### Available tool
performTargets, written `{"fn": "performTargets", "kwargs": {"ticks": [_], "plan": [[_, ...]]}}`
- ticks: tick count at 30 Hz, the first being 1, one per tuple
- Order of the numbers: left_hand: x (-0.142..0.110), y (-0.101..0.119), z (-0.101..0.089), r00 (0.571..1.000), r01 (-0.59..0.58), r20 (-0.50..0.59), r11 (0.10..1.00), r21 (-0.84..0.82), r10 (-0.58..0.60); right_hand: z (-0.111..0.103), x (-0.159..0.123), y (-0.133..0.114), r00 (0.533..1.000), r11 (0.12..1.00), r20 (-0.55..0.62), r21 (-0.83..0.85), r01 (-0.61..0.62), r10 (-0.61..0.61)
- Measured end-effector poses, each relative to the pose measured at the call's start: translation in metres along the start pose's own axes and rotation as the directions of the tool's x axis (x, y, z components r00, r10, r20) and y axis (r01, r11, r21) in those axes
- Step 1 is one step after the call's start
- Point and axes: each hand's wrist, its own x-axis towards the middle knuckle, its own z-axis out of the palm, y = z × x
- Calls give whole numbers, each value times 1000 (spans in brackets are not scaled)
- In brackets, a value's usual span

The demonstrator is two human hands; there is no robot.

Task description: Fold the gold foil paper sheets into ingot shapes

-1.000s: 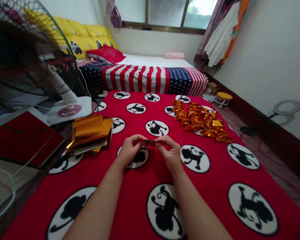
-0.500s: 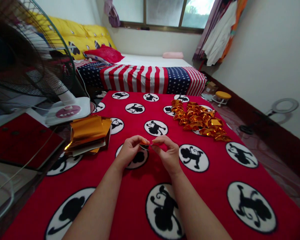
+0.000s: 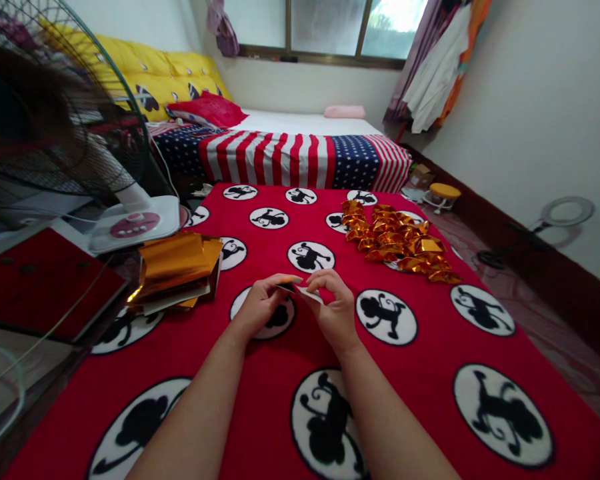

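Both hands meet over the middle of a red cloth point(image 3: 330, 347) printed with black monkeys in white circles. Between them is a small folded piece of foil paper point(image 3: 310, 294), its pale side showing near the right fingers. My left hand point(image 3: 261, 303) is closed on its left end, thumb and fingers pinching. My right hand point(image 3: 336, 310) pinches the other end. To the left lies a stack of gold foil paper sheets point(image 3: 175, 263). Folded gold foil pieces point(image 3: 395, 237) stand in rows at the far right of the cloth.
A fan point(image 3: 135, 217) with a blurred, turning blade stands at the left beside a red-topped box point(image 3: 45, 283). Beyond the cloth is a bed point(image 3: 290, 157) with a striped cover. A yellow stool point(image 3: 444, 192) and a ring light point(image 3: 565, 212) are on the right.
The paper between my fingers has been turned or opened, so more of its pale side shows by my right hand. My fingers have shifted slightly; the stack and the folded pieces look unchanged.
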Motion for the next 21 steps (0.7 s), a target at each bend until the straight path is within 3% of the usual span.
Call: {"fn": "performTargets", "kwargs": {"ticks": [6, 10, 14, 21], "plan": [[0, -8, -3, 996, -56, -60, 991, 123, 63, -5, 2, -4, 999, 997, -9, -63, 44, -45], [0, -9, -4, 975, -159, -103, 942, 295, 197, -4, 1, -2, 998, 996, -44, -85, 36, -39], [-1, -3, -4, 939, -273, -90, 876, 399, 333, -2, 1, 2, 999, 998, -34, -57, 24, -26], [-3, 0, -3, 891, -379, -33, 782, 494, 452, -1, 1, 5, 1000, 998, -24, -57, -13, 11]]}}
